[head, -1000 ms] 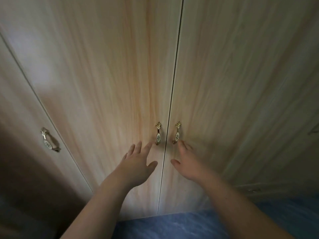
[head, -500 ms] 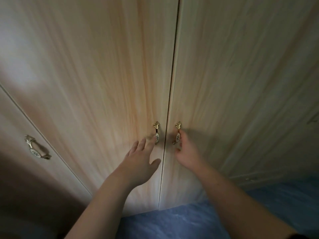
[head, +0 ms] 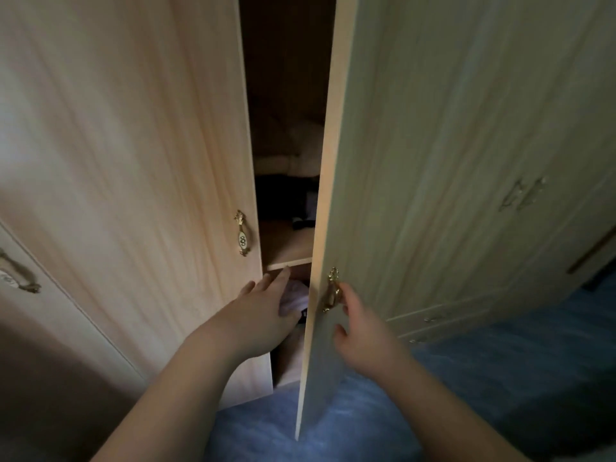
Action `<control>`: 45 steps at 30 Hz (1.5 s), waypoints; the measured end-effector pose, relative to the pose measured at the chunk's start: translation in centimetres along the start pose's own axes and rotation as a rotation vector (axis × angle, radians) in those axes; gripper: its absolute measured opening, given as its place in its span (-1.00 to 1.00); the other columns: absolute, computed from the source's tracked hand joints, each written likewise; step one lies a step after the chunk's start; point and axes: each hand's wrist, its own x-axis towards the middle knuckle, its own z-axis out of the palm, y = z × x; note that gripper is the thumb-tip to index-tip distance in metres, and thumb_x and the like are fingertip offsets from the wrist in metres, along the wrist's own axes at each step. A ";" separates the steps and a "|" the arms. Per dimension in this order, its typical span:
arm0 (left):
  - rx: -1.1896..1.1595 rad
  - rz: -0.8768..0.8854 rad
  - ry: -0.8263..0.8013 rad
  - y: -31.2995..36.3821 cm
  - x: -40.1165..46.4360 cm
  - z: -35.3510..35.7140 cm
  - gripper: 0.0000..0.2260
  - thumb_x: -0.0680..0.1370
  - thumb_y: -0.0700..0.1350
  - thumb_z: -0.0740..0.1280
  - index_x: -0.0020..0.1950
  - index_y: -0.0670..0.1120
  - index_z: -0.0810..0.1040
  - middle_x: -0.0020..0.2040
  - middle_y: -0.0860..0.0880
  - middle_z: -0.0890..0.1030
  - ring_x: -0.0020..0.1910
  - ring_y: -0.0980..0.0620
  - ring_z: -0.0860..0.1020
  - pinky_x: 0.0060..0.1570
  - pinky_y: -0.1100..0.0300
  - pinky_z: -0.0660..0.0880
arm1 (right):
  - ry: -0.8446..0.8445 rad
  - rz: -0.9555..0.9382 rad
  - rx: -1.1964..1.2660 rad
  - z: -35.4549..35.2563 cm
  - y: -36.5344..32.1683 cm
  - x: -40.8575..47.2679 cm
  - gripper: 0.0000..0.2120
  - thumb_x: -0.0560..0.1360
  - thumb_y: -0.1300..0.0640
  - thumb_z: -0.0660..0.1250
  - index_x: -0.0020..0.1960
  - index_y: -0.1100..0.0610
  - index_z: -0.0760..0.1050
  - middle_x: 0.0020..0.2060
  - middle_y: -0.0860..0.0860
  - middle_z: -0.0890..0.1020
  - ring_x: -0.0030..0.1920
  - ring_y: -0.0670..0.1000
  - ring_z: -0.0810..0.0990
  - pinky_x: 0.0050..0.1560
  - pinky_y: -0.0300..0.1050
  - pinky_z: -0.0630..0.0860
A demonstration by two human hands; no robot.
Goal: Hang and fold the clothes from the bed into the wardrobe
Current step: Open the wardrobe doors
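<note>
Head view: wardrobe with its right door swung ajar, folded clothes on shelves inside. Right hand curls its fingers around the gold handle; left hand reaches, spread flat, at the left door's edge.

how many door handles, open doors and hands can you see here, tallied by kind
door handles: 3 (left door handle, right door handle, far-left handle)
open doors: 1 (right door)
hands: 2 (left hand, right hand)
total: 6
</note>
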 end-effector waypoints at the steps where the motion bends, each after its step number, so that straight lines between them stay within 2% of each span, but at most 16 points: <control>1: 0.012 0.015 0.004 1.6 -0.4 0.8 -0.35 0.65 0.16 0.11 0.62 0.09 -0.20 0.64 -0.01 -0.03 0.60 -0.08 -0.05 0.51 0.05 -0.01 | 0.005 -0.006 0.001 -0.7 0.7 -1.0 -0.28 0.49 0.19 0.31 0.56 -0.07 0.09 0.30 -0.01 0.54 0.23 0.01 0.56 0.19 -0.14 0.48; 4: 0.013 0.049 -0.003 5.9 -1.0 4.3 -0.33 0.64 0.17 0.12 0.63 0.03 -0.15 0.63 -0.04 -0.02 0.60 -0.06 -0.04 0.52 0.09 -0.06 | 0.017 -0.010 0.010 -3.2 3.2 -4.3 -0.30 0.48 0.16 0.32 0.54 -0.08 0.12 0.27 -0.02 0.56 0.21 0.03 0.58 0.21 -0.08 0.50; 7: -0.001 0.098 -0.037 9.7 -1.7 8.6 -0.27 0.54 0.34 0.09 0.61 0.15 -0.12 0.63 -0.01 0.00 0.60 -0.10 -0.03 0.54 -0.06 0.04 | 0.044 -0.002 0.021 -6.3 6.6 -7.7 -0.32 0.45 0.13 0.31 0.51 -0.10 0.16 0.27 -0.04 0.56 0.23 0.02 0.56 0.23 0.01 0.51; 11: 0.014 0.153 -0.065 14.3 -3.4 12.4 -0.33 0.61 0.22 0.14 0.61 0.11 -0.10 0.63 -0.03 -0.02 0.60 -0.08 -0.03 0.51 -0.01 0.12 | 0.133 0.061 0.154 -11.0 10.9 -11.6 -0.36 0.35 -0.09 0.27 0.42 -0.12 0.28 0.17 -0.18 0.58 0.15 -0.15 0.56 0.17 -0.14 0.51; 14: 0.031 0.164 -0.062 16.9 -4.1 14.2 -0.32 0.60 0.22 0.16 0.61 0.14 -0.14 0.63 -0.04 -0.04 0.60 -0.08 -0.05 0.50 0.00 0.12 | 0.208 0.126 0.222 -13.9 14.5 -13.1 -0.41 0.42 0.03 0.40 0.40 -0.14 0.29 0.14 -0.28 0.56 0.15 -0.31 0.53 0.21 -0.19 0.51; 16: 0.023 0.170 -0.070 18.1 -4.2 14.8 -0.31 0.59 0.24 0.17 0.60 0.18 -0.16 0.63 -0.01 -0.05 0.60 -0.08 -0.08 0.52 -0.04 0.09 | 0.246 0.198 0.221 -14.8 17.2 -13.9 -0.32 0.42 0.08 0.39 0.47 -0.14 0.21 0.24 -0.20 0.54 0.23 -0.23 0.52 0.28 -0.11 0.51; 18: 0.030 0.175 -0.060 19.1 -4.2 15.1 -0.30 0.58 0.24 0.17 0.59 0.22 -0.18 0.64 0.01 -0.07 0.60 -0.07 -0.11 0.53 -0.07 0.05 | 0.245 0.289 0.150 -15.1 18.2 -15.3 -0.19 0.41 0.07 0.32 0.57 -0.06 0.02 0.44 -0.04 0.39 0.38 -0.02 0.44 0.35 0.05 0.46; 19: 0.035 0.177 -0.055 19.6 -4.1 15.2 -0.30 0.58 0.24 0.17 0.59 0.22 -0.18 0.64 0.01 -0.08 0.60 -0.07 -0.12 0.53 -0.08 0.04 | 0.224 0.307 0.082 -15.0 18.1 -16.1 -0.16 0.44 0.07 0.29 0.59 0.00 -0.06 0.53 0.02 0.25 0.46 0.05 0.34 0.41 0.05 0.40; 21: 0.048 0.184 -0.053 20.2 -3.9 15.4 -0.30 0.59 0.24 0.17 0.59 0.20 -0.18 0.64 0.02 -0.09 0.60 -0.08 -0.12 0.53 -0.11 0.04 | 0.175 0.272 -0.035 -15.0 16.8 -17.9 -0.18 0.52 0.09 0.28 0.61 0.03 -0.16 0.60 0.00 0.02 0.55 0.08 0.12 0.48 -0.04 0.27; 24: 0.048 0.175 -0.037 20.6 -4.0 15.7 -0.31 0.58 0.23 0.16 0.59 0.19 -0.16 0.64 0.02 -0.07 0.60 -0.08 -0.11 0.53 -0.13 0.05 | 0.164 0.130 -0.142 -14.6 15.5 -19.0 -0.20 0.56 0.09 0.25 0.61 0.00 -0.19 0.60 -0.04 -0.04 0.58 0.03 -0.01 0.54 -0.06 0.13; 26: 0.038 0.161 -0.013 20.3 -4.4 15.7 -0.32 0.58 0.23 0.15 0.60 0.19 -0.14 0.64 0.00 -0.08 0.60 -0.06 -0.12 0.53 -0.11 0.04 | 0.142 0.069 -0.188 -14.3 14.8 -18.7 -0.22 0.57 0.08 0.24 0.61 0.00 -0.17 0.61 -0.03 -0.04 0.59 0.04 -0.05 0.56 -0.05 0.05; 29: 0.033 0.135 0.026 19.0 -5.4 15.4 -0.33 0.60 0.23 0.15 0.60 0.18 -0.13 0.63 0.02 -0.05 0.60 -0.04 -0.10 0.53 -0.08 0.08 | 0.089 -0.001 -0.247 -13.4 13.8 -17.8 -0.25 0.57 0.06 0.24 0.61 0.01 -0.14 0.61 -0.01 -0.02 0.60 0.05 -0.10 0.57 0.00 0.05; 33: 0.029 0.004 0.031 15.4 -6.7 14.1 -0.32 0.61 0.22 0.15 0.61 0.15 -0.16 0.64 -0.02 -0.07 0.60 -0.08 -0.10 0.54 -0.06 0.02 | -0.015 -0.081 -0.298 -10.8 11.6 -15.3 -0.27 0.60 0.01 0.19 0.61 -0.02 -0.17 0.61 0.00 -0.05 0.60 0.07 -0.16 0.58 0.06 0.00; 38: -0.027 -0.138 0.110 10.4 -7.9 10.4 -0.33 0.63 0.21 0.12 0.62 0.12 -0.17 0.63 0.01 -0.10 0.60 -0.05 -0.13 0.54 -0.03 0.01 | -0.116 -0.231 -0.308 -6.5 6.9 -11.4 -0.28 0.61 0.01 0.18 0.62 -0.02 -0.18 0.61 -0.04 -0.10 0.60 0.04 -0.14 0.54 -0.10 -0.07; 41: -0.038 -0.161 0.147 6.9 -6.8 8.7 -0.34 0.64 0.16 0.13 0.60 0.16 -0.21 0.63 0.03 -0.14 0.60 -0.04 -0.17 0.53 -0.05 0.01 | -0.172 -0.289 -0.338 -4.2 4.6 -8.4 -0.27 0.59 0.00 0.19 0.61 -0.04 -0.17 0.61 -0.02 -0.08 0.60 0.06 -0.11 0.54 -0.09 -0.02; 45: -0.032 -0.163 0.237 1.5 -3.6 6.7 -0.36 0.66 0.14 0.11 0.59 0.18 -0.24 0.62 0.05 -0.22 0.58 -0.04 -0.26 0.53 -0.04 -0.05 | -0.206 -0.283 -0.345 -1.6 1.9 -3.7 -0.26 0.61 -0.04 0.17 0.60 -0.12 -0.24 0.61 -0.08 -0.16 0.59 0.02 -0.16 0.57 -0.04 0.02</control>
